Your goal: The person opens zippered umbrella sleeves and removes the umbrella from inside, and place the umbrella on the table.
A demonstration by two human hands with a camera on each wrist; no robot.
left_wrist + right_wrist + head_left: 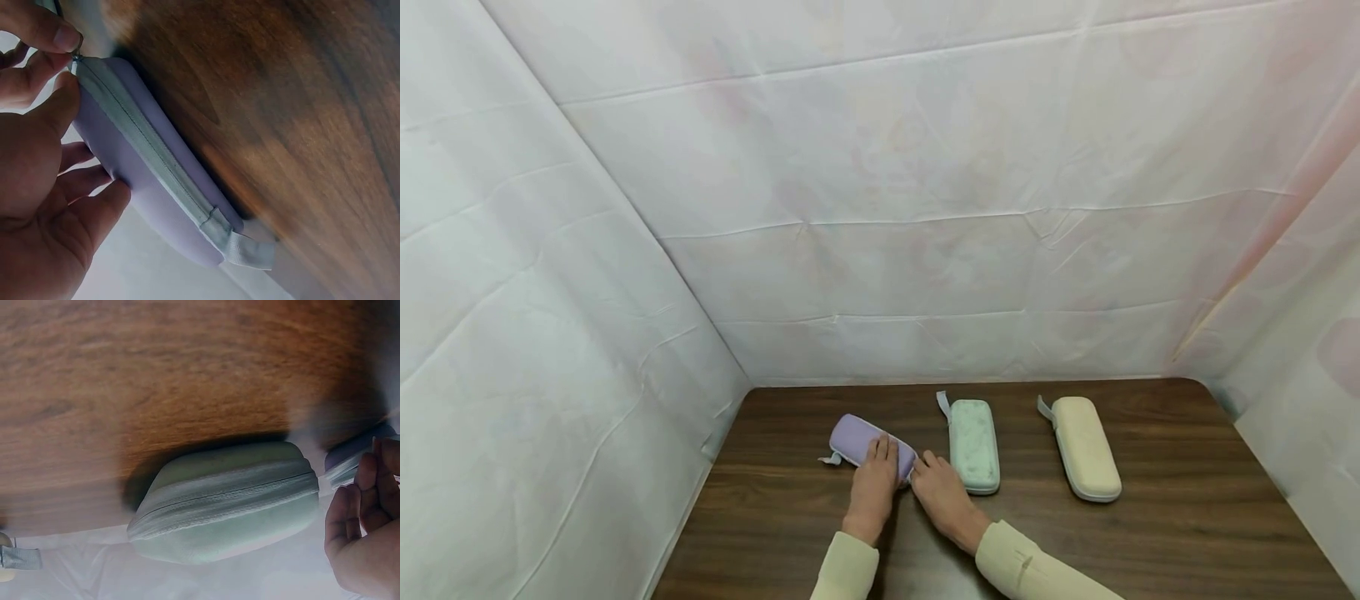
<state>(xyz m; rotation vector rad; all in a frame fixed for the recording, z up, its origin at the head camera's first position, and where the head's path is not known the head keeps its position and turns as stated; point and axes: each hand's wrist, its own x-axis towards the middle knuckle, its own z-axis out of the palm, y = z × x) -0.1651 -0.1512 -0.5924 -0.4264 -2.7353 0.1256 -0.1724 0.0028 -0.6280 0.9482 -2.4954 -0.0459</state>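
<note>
A purple zip case lies slanted on the dark wooden table, its grey zipper band and a short strap showing in the left wrist view. My left hand holds the case at its right half, fingers over the top. At the corner nearest me, my right hand pinches the small zipper pull between thumb and finger. The zipper looks closed along the side that faces the left wrist camera. Just right of that hand stands a pale green zip case.
Farther right on the table lies a cream zip case, its strap pointing to the back left. The green case has a similar strap at its back left. White sheeting hangs behind the table and along both sides.
</note>
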